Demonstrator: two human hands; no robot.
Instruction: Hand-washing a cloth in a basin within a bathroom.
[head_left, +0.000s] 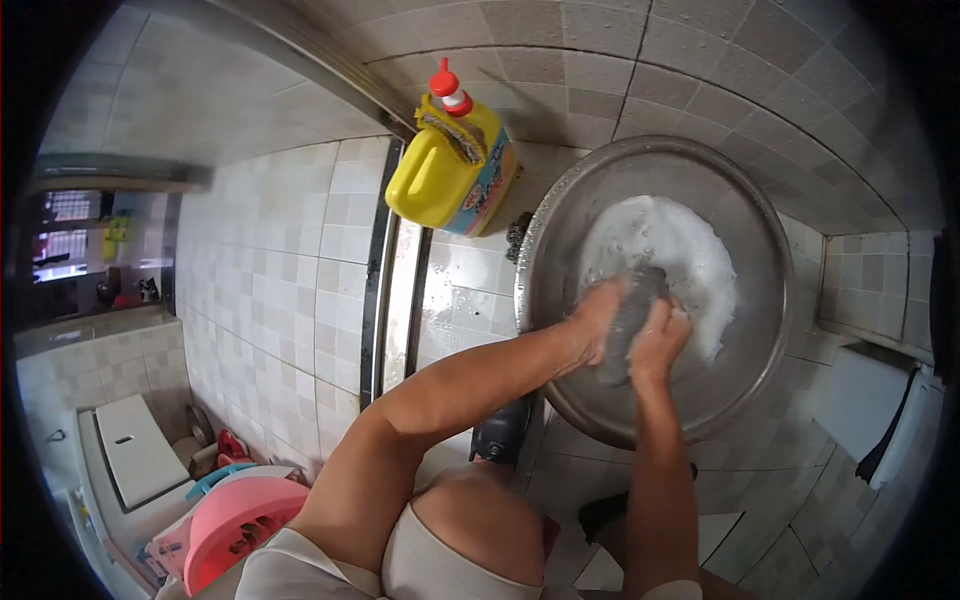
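Observation:
A large round metal basin [560, 385] sits on the tiled floor in front of me, with white suds [700, 260] on the water inside. Over it, both hands grip a long, dark grey piece of cloth [648, 285], wet and blurred by motion; its exact kind is unclear. My left hand [600, 318] is closed around the cloth's left side, smeared by movement. On its right side, the fingers of my right hand [658, 342] are curled onto the fabric. The cloth's lower end hangs between my wrists.
A yellow jug [425, 190] with a red pump top stands left of the basin, a scrubbing cloth [455, 135] draped over it. A dark scourer [517, 237] lies beside the rim. Tiled walls rise behind and right. Pink basins [235, 515] and a white stool [140, 450] are lower left.

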